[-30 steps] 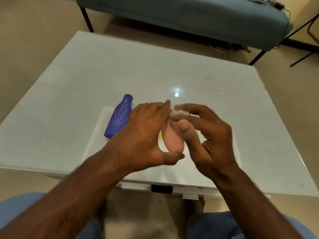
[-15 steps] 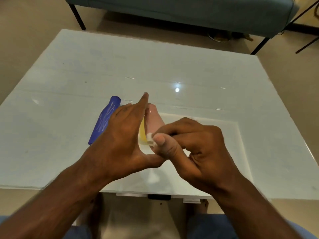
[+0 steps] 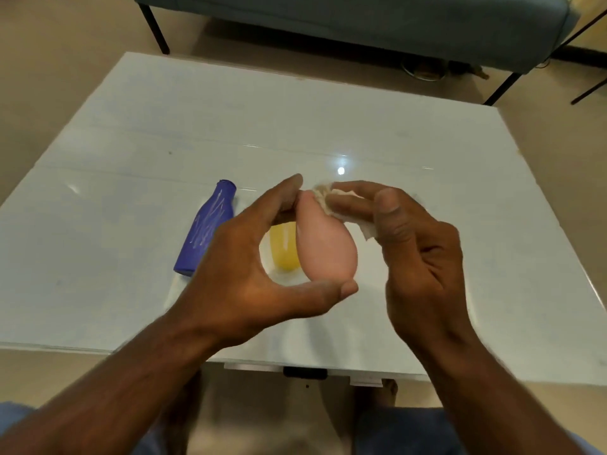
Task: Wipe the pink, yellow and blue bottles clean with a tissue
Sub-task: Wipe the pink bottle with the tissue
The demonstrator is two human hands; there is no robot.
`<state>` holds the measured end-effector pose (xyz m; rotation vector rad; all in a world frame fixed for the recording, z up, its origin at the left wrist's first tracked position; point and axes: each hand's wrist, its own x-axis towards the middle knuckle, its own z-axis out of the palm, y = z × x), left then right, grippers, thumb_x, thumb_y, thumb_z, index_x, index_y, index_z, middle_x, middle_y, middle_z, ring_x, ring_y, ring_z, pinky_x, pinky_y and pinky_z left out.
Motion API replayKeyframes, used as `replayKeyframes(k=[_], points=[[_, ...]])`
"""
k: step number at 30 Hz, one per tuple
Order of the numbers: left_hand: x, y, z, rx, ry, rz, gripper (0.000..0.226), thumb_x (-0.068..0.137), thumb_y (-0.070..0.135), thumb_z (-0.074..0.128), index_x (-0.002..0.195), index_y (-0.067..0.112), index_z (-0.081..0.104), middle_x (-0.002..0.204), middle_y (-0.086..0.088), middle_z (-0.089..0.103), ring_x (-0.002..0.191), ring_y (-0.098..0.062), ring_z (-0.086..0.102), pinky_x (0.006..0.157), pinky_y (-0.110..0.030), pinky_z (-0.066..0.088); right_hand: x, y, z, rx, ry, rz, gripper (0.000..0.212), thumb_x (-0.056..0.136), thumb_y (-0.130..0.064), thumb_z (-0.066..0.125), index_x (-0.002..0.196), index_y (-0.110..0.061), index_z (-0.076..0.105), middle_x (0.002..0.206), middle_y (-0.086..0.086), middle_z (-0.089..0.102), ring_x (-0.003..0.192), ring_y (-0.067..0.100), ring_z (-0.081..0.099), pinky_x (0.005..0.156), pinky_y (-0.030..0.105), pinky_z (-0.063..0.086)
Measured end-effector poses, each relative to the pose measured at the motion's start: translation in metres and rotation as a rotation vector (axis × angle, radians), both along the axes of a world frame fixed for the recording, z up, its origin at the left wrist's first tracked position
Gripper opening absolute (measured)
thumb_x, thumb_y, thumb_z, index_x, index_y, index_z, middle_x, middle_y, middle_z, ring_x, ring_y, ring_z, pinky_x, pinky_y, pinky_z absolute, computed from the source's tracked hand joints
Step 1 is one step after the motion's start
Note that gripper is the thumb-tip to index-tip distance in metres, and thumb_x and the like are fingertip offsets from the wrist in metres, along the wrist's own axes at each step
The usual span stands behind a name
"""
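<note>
My left hand (image 3: 249, 267) holds the pink bottle (image 3: 323, 244) above the table, thumb under its base and fingertips at its narrow top. My right hand (image 3: 414, 251) pinches a crumpled white tissue (image 3: 341, 208) against the bottle's upper right side. The yellow bottle (image 3: 285, 249) lies on the table behind the pink one, largely hidden by it and my left fingers. The blue bottle (image 3: 207, 228) lies on its side to the left, neck pointing away from me.
The white glossy table (image 3: 328, 126) fills most of the view, its near edge just above my knees. A teal bench with dark legs (image 3: 361, 18) stands beyond the far edge on a beige floor.
My right hand has moved the tissue from the lower part of the pink bottle up to its top. The left hand kept its hold on the bottle.
</note>
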<state>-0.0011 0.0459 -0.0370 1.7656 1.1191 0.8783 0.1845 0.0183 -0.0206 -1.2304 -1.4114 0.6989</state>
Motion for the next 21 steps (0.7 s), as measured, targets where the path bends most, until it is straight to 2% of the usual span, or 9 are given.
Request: replayKeyframes(k=[3,5,8,10,12,16,19,21], points=[[-0.0020,0.0013,-0.0040,-0.108,-0.174,0.024,0.112,0.053,0.060,0.088,0.151,0.030,0.045,0.140,0.018,0.061,0.132,-0.004,0.057,0.108,-0.031,0.048,0.0008,-0.0065,0.0048,0.079,0.198,0.029,0.052,0.108,-0.053,0.043,0.098,-0.022,0.083,0.106,0.001,0.082,0.109,0.027,0.076,0.092,0.041,0.060],[-0.0008,0.0008,-0.0047,-0.174,-0.249,0.032,0.113,0.053,0.067,0.088,0.150,0.026,0.047,0.141,0.014,0.062,0.133,-0.008,0.058,0.110,-0.036,0.048,0.0017,-0.0045,0.0041,0.071,0.201,0.000,0.050,0.108,-0.052,0.042,0.098,-0.024,0.082,0.107,0.001,0.082,0.110,0.030,0.076,0.095,0.048,0.060],[0.0025,-0.0019,-0.0040,-0.244,-0.315,0.028,0.116,0.052,0.076,0.082,0.148,0.021,0.050,0.142,0.007,0.063,0.133,-0.017,0.060,0.108,-0.045,0.051,-0.0009,-0.0021,-0.0007,-0.010,0.138,0.008,0.044,0.110,-0.039,0.038,0.112,-0.021,0.078,0.123,-0.001,0.077,0.126,0.027,0.069,0.107,0.050,0.055],[0.0027,-0.0015,-0.0029,-0.255,-0.352,0.024,0.114,0.054,0.076,0.082,0.148,0.019,0.051,0.141,0.003,0.064,0.132,-0.021,0.060,0.108,-0.050,0.051,-0.0037,-0.0044,0.0008,0.061,0.171,0.052,0.043,0.111,-0.037,0.040,0.111,-0.020,0.078,0.121,0.002,0.078,0.124,0.031,0.070,0.106,0.052,0.054],[0.0025,-0.0017,-0.0029,-0.257,-0.360,0.009,0.112,0.057,0.073,0.082,0.148,0.017,0.050,0.141,-0.001,0.064,0.133,-0.023,0.060,0.109,-0.053,0.049,-0.0054,-0.0055,0.0042,0.131,0.226,0.058,0.046,0.110,-0.045,0.042,0.103,-0.022,0.081,0.113,0.001,0.081,0.115,0.033,0.074,0.100,0.053,0.056],[0.0043,-0.0041,-0.0045,-0.248,-0.340,0.012,0.109,0.054,0.078,0.080,0.145,0.024,0.052,0.139,0.007,0.065,0.131,-0.019,0.061,0.105,-0.043,0.054,-0.0047,-0.0012,-0.0009,-0.023,0.205,-0.035,0.051,0.105,-0.057,0.036,0.104,-0.031,0.080,0.116,-0.006,0.081,0.121,0.021,0.072,0.105,0.046,0.057],[0.0030,-0.0040,-0.0066,-0.216,-0.305,0.000,0.106,0.059,0.075,0.080,0.146,0.023,0.052,0.138,0.010,0.066,0.131,-0.014,0.061,0.105,-0.037,0.054,-0.0066,-0.0086,0.0007,0.114,0.268,0.083,0.049,0.106,-0.056,0.042,0.100,-0.030,0.083,0.110,-0.004,0.082,0.112,0.028,0.075,0.099,0.044,0.058],[0.0023,-0.0042,-0.0069,-0.188,-0.271,0.009,0.106,0.058,0.076,0.080,0.147,0.027,0.051,0.136,0.017,0.065,0.130,-0.007,0.061,0.102,-0.025,0.054,-0.0081,-0.0094,0.0035,0.140,0.275,0.066,0.051,0.106,-0.056,0.040,0.094,-0.033,0.084,0.102,-0.008,0.083,0.105,0.025,0.078,0.095,0.041,0.060]])
